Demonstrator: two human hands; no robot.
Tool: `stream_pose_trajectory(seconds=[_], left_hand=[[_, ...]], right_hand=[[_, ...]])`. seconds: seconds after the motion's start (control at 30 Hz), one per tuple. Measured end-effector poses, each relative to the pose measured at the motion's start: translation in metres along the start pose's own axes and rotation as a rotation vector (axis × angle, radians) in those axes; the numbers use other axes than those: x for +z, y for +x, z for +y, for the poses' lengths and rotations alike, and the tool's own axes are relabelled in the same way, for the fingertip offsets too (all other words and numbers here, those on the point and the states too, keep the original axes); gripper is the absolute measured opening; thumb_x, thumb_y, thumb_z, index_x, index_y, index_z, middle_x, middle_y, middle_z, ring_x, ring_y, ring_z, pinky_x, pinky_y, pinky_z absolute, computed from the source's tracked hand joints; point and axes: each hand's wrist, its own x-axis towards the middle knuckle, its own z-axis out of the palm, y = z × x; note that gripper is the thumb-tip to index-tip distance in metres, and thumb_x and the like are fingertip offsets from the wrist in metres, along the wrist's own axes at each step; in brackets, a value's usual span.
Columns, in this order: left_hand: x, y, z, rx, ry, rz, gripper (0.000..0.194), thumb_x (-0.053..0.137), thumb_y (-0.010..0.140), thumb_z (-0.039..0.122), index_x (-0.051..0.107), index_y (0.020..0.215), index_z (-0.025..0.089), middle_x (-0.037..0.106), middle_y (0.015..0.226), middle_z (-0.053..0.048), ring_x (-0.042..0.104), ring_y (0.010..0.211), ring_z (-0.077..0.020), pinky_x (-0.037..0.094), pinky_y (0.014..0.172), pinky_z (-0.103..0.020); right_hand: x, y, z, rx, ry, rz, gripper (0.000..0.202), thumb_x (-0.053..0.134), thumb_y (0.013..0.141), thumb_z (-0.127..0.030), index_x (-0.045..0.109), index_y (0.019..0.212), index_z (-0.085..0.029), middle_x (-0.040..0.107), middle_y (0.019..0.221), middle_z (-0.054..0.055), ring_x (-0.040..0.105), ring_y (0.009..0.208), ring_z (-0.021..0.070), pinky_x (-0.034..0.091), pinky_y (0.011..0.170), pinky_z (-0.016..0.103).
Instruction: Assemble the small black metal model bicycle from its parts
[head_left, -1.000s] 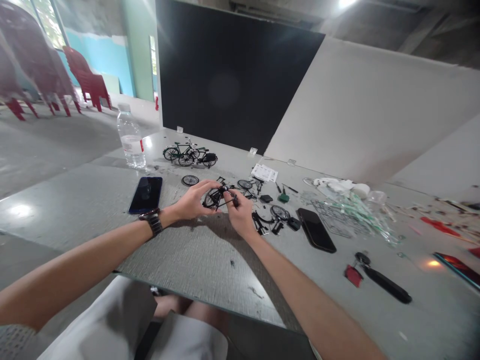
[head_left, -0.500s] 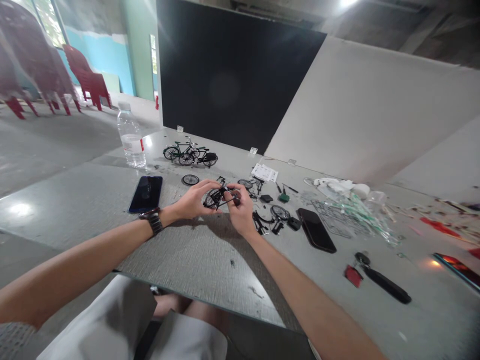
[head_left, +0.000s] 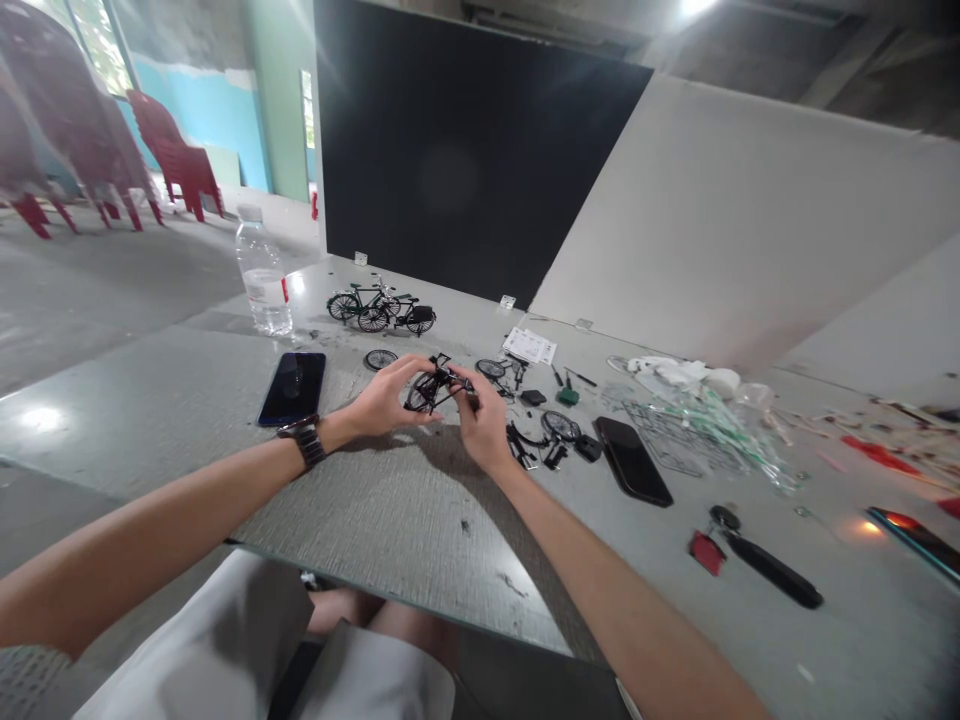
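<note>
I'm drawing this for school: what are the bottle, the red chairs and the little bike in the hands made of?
Bottle: likely thin, glossy plastic, since it's see-through and catches light.
Red chairs: probably moulded plastic, since their coloured shells nest in a stack.
Little bike: dark with bright glints; metal or plastic, I can't tell which.

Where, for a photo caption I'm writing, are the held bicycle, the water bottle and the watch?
Held bicycle [head_left: 425, 392]: head view, on its wheel.
Water bottle [head_left: 265, 287]: head view, on its label.
Watch [head_left: 310, 445]: head view, on its band.
</note>
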Motion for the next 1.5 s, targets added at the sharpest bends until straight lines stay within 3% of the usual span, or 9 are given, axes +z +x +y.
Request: stream_pose_trajectory(seconds=[0.27, 0.5, 0.7, 0.83, 0.93, 1.03, 1.2, 1.33, 1.5], left_hand=[[0.001, -0.001, -0.003, -0.03, 0.037, -0.038, 0.065, 0.079, 0.078, 0.056, 0.057, 0.126, 0.019, 0.064, 0.129, -0.014, 0.061, 0.121, -0.0327, 0.049, 0.102, -0.049], [0.003, -0.001, -0.004, -0.132, -0.06, 0.031, 0.076, 0.086, 0.07, 0.052, 0.048, 0.128, 0.02, 0.065, 0.125, -0.015, 0.064, 0.118, -0.0307, 0.052, 0.1, -0.049], [0.0, 0.0, -0.001, -0.016, -0.06, -0.01, 0.097, 0.086, 0.072, 0.047, 0.032, 0.15, 0.025, 0.059, 0.14, -0.016, 0.057, 0.131, -0.0307, 0.045, 0.11, -0.052], [-0.001, 0.0, 0.004, 0.03, -0.044, -0.087, 0.074, 0.081, 0.08, 0.045, 0.048, 0.143, 0.025, 0.06, 0.141, -0.014, 0.057, 0.131, -0.0296, 0.046, 0.109, -0.05], [0.0, -0.001, 0.004, 0.025, -0.058, -0.048, 0.062, 0.079, 0.082, 0.042, 0.055, 0.136, 0.023, 0.066, 0.132, -0.012, 0.064, 0.121, -0.0273, 0.051, 0.104, -0.047], [0.004, -0.001, 0.0, -0.081, -0.135, 0.075, 0.059, 0.076, 0.083, 0.039, 0.056, 0.135, 0.02, 0.066, 0.13, -0.014, 0.066, 0.115, -0.0259, 0.057, 0.095, -0.042], [0.008, 0.005, -0.011, -0.342, -0.415, 0.222, 0.056, 0.068, 0.088, 0.038, 0.053, 0.137, 0.014, 0.063, 0.133, -0.017, 0.064, 0.118, -0.0245, 0.057, 0.093, -0.036], [0.009, 0.008, -0.015, -0.471, -0.561, 0.228, 0.061, 0.066, 0.089, 0.042, 0.048, 0.14, 0.013, 0.07, 0.119, -0.015, 0.069, 0.103, -0.0218, 0.058, 0.081, -0.032], [0.014, 0.005, -0.013, -0.581, -0.589, 0.134, 0.055, 0.062, 0.091, 0.052, 0.058, 0.131, 0.014, 0.073, 0.103, -0.01, 0.069, 0.088, -0.0191, 0.055, 0.068, -0.027]], right_hand=[[-0.001, 0.0, -0.008, 0.046, -0.024, 0.03, 0.042, 0.041, 0.104, -0.052, 0.066, 0.118, -0.021, 0.071, 0.116, 0.011, 0.067, 0.105, 0.0243, 0.053, 0.089, 0.036], [0.001, -0.002, -0.005, 0.087, 0.018, -0.015, 0.041, 0.053, 0.1, -0.05, 0.062, 0.128, -0.021, 0.069, 0.122, 0.012, 0.068, 0.101, 0.0233, 0.054, 0.077, 0.032], [0.002, 0.001, 0.002, 0.038, 0.014, 0.07, 0.036, 0.046, 0.103, -0.049, 0.068, 0.11, -0.021, 0.072, 0.108, 0.009, 0.066, 0.098, 0.0216, 0.052, 0.081, 0.032], [0.001, 0.002, 0.001, 0.068, -0.01, 0.12, 0.038, 0.046, 0.102, -0.052, 0.068, 0.099, -0.021, 0.072, 0.096, 0.007, 0.065, 0.091, 0.0213, 0.051, 0.085, 0.034], [0.001, 0.002, -0.003, 0.081, 0.02, 0.103, 0.039, 0.047, 0.101, -0.053, 0.069, 0.106, -0.021, 0.073, 0.104, 0.008, 0.066, 0.097, 0.0225, 0.051, 0.088, 0.035], [0.0, 0.001, -0.005, 0.12, 0.017, 0.072, 0.041, 0.046, 0.101, -0.053, 0.065, 0.12, -0.022, 0.072, 0.105, 0.008, 0.067, 0.092, 0.0218, 0.053, 0.079, 0.033], [0.002, 0.0, -0.001, 0.092, -0.157, -0.092, 0.037, 0.051, 0.1, -0.047, 0.063, 0.122, -0.019, 0.072, 0.108, 0.011, 0.068, 0.097, 0.0237, 0.052, 0.078, 0.033], [0.003, -0.002, -0.001, 0.063, -0.175, -0.216, 0.043, 0.059, 0.097, -0.046, 0.057, 0.132, -0.022, 0.073, 0.113, 0.01, 0.069, 0.099, 0.0247, 0.052, 0.08, 0.035], [0.005, -0.003, -0.001, 0.027, -0.121, -0.162, 0.042, 0.061, 0.096, -0.044, 0.057, 0.133, -0.023, 0.073, 0.115, 0.01, 0.069, 0.101, 0.0244, 0.054, 0.084, 0.037]])
